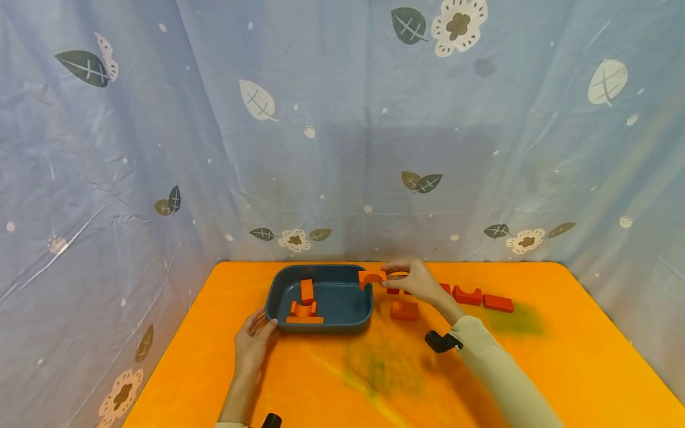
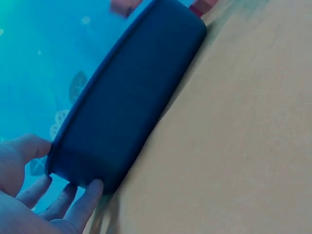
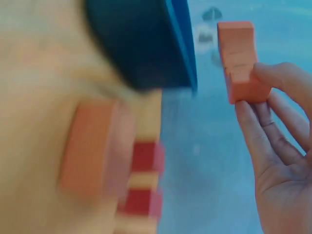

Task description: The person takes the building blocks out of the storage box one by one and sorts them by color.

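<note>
My right hand (image 1: 420, 284) pinches an orange arch-shaped toy block (image 3: 240, 61) between thumb and fingers, in the air by the tray's right rim. The block's curved cut-out shows in the head and right wrist views. My left hand (image 1: 250, 345) holds the near left corner of a dark blue tray (image 1: 342, 327), its digits at the rim and outer wall in the left wrist view. Inside the tray, an upright-looking orange block (image 1: 307, 291), a notched block (image 1: 304, 310) and a long flat block (image 1: 305, 320) lie toward the left.
Right of the tray on the orange table (image 1: 321, 386) sits a rectangular orange block (image 1: 404, 310). Behind it runs a row of red-orange blocks, including a notched one (image 1: 467, 295) and a flat one (image 1: 498, 303). A patterned curtain (image 1: 342, 148) hangs behind and beside the table.
</note>
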Action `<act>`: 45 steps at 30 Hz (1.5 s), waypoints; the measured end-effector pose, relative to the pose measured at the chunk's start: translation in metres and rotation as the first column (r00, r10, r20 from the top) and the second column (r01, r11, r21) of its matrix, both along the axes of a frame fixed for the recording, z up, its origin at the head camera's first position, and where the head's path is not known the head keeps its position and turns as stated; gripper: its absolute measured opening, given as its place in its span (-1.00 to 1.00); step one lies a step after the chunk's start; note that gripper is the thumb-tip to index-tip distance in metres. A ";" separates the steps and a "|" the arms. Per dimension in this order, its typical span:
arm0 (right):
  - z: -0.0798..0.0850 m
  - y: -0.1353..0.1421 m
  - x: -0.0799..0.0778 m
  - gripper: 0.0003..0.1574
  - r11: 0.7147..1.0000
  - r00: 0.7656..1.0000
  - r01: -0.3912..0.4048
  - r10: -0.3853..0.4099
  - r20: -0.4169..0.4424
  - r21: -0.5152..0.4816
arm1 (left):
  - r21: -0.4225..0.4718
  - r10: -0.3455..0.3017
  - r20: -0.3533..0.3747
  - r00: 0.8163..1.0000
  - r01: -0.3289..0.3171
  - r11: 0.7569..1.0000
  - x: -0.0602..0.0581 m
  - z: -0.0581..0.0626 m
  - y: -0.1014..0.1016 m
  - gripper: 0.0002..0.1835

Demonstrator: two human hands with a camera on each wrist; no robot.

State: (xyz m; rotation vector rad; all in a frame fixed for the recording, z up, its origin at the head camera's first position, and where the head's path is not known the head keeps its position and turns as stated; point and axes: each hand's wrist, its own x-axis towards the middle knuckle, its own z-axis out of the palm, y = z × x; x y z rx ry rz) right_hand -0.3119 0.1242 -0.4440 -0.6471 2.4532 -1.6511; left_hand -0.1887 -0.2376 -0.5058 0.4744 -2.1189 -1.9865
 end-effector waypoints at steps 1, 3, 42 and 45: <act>-0.004 0.012 0.004 -0.42 1.000 1.000 0.022 -0.021 0.013 -0.020 | 0.002 0.000 -0.003 1.000 0.000 1.000 0.000 0.000 0.000 -0.39; -0.011 0.037 0.011 -0.39 0.996 0.997 0.074 -0.072 0.041 -0.046 | 0.019 -0.005 -0.010 1.000 0.005 1.000 0.000 0.000 0.000 -0.39; 0.011 0.038 0.037 -0.48 0.965 0.954 0.092 -0.016 -0.298 0.244 | 0.036 0.011 -0.002 1.000 -0.010 0.999 -0.001 -0.001 0.002 -0.39; 0.022 -0.002 0.038 -0.54 0.945 0.963 0.007 0.081 -0.256 0.326 | 0.018 0.012 0.002 1.000 -0.012 1.000 -0.001 -0.001 0.002 -0.39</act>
